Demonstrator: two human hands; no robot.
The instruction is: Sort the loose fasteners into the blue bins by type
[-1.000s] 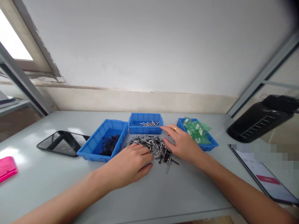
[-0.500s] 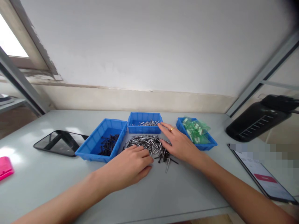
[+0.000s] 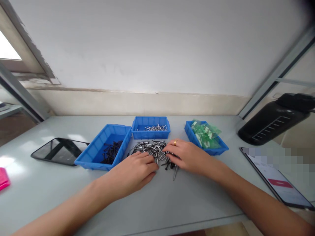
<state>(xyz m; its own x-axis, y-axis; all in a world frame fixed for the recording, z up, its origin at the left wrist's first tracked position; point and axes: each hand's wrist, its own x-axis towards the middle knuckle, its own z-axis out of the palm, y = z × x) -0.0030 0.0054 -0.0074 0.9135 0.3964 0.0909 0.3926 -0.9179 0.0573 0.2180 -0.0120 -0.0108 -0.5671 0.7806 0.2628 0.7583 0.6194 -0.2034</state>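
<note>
A loose pile of silver and dark metal fasteners [image 3: 151,148] lies on the grey table [image 3: 157,203] in front of three blue trays. My left hand [image 3: 134,168] rests palm down at the pile's near left edge, its fingers flat and touching the fasteners. My right hand [image 3: 189,157], with a gold ring, lies on the pile's right side. Its fingers are bent and drawn together with their tips among the fasteners; what they pinch is hidden. The left tray [image 3: 97,150] holds dark screws, the middle tray [image 3: 150,134] silver fasteners, and the right tray [image 3: 213,151] green packets.
A dark phone [image 3: 59,151] lies left of the trays and a pink object [image 3: 3,178] sits at the far left edge. A tablet [image 3: 278,178] lies at the right, with a black bottle [image 3: 270,121] on its side behind it. A wall closes the back.
My right hand has pulled back from the middle tray onto the pile and its spread fingers have curled in. My left hand has barely moved. The view has shifted slightly.
</note>
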